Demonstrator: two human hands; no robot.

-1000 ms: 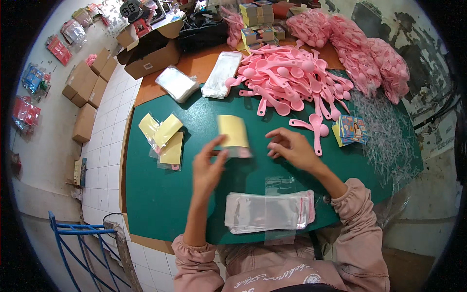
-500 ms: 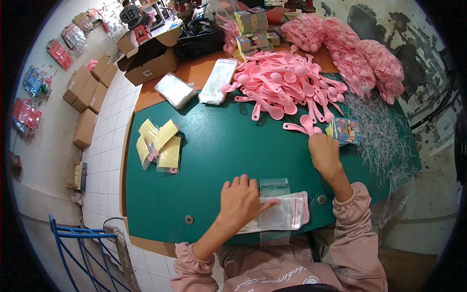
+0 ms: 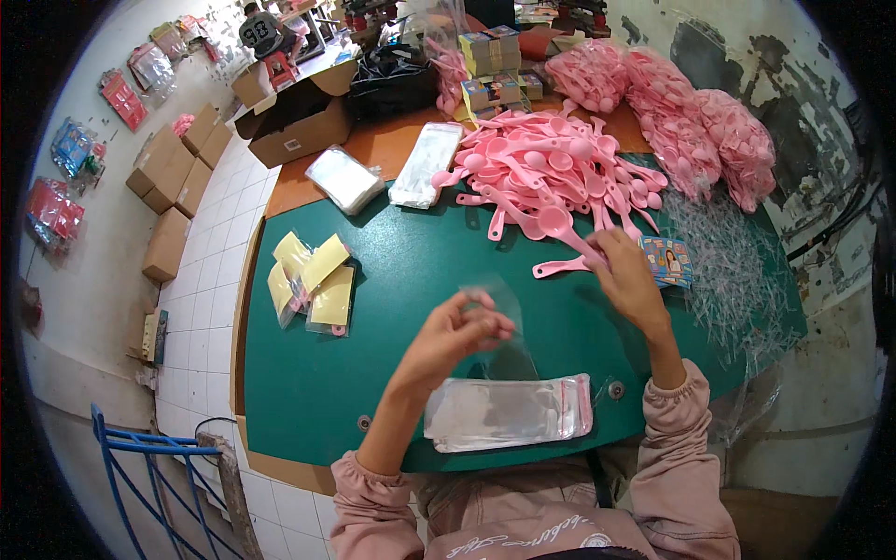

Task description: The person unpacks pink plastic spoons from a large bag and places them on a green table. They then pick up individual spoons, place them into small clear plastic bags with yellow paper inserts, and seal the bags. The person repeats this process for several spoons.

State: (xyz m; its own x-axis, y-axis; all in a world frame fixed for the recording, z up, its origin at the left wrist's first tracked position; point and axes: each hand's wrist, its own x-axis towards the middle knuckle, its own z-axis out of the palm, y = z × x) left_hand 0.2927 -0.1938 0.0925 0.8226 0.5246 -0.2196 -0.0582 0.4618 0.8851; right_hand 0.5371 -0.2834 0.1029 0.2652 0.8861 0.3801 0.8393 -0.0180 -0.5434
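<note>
My left hand [image 3: 455, 334] is raised over the green table, fingers pinched on a single clear plastic bag [image 3: 509, 322] that hangs thin and slightly blurred. Below it, by the near edge, lies a stack of clear bags [image 3: 495, 413] with pinkish flap ends. On the right, my right hand [image 3: 635, 285] grips the handle of a pink spoon [image 3: 557, 224], its round bowl pointing away from me. Another pink spoon [image 3: 558, 269] lies on the table beside that hand. Partly behind the hand is a small stack of printed cards [image 3: 670, 261].
A heap of pink spoons [image 3: 551, 163] covers the far middle, with bagged spoons [image 3: 653, 112] behind. Filled packets with yellow cards [image 3: 313, 280] lie left. Bag stacks [image 3: 343, 180] stand near an open carton [image 3: 299, 126]. Clear plastic scraps [image 3: 733, 271] spread along the right edge.
My left hand has risen from the bag stack, carrying one clear bag up and away. My right hand has picked up a pink spoon beside the cards.
</note>
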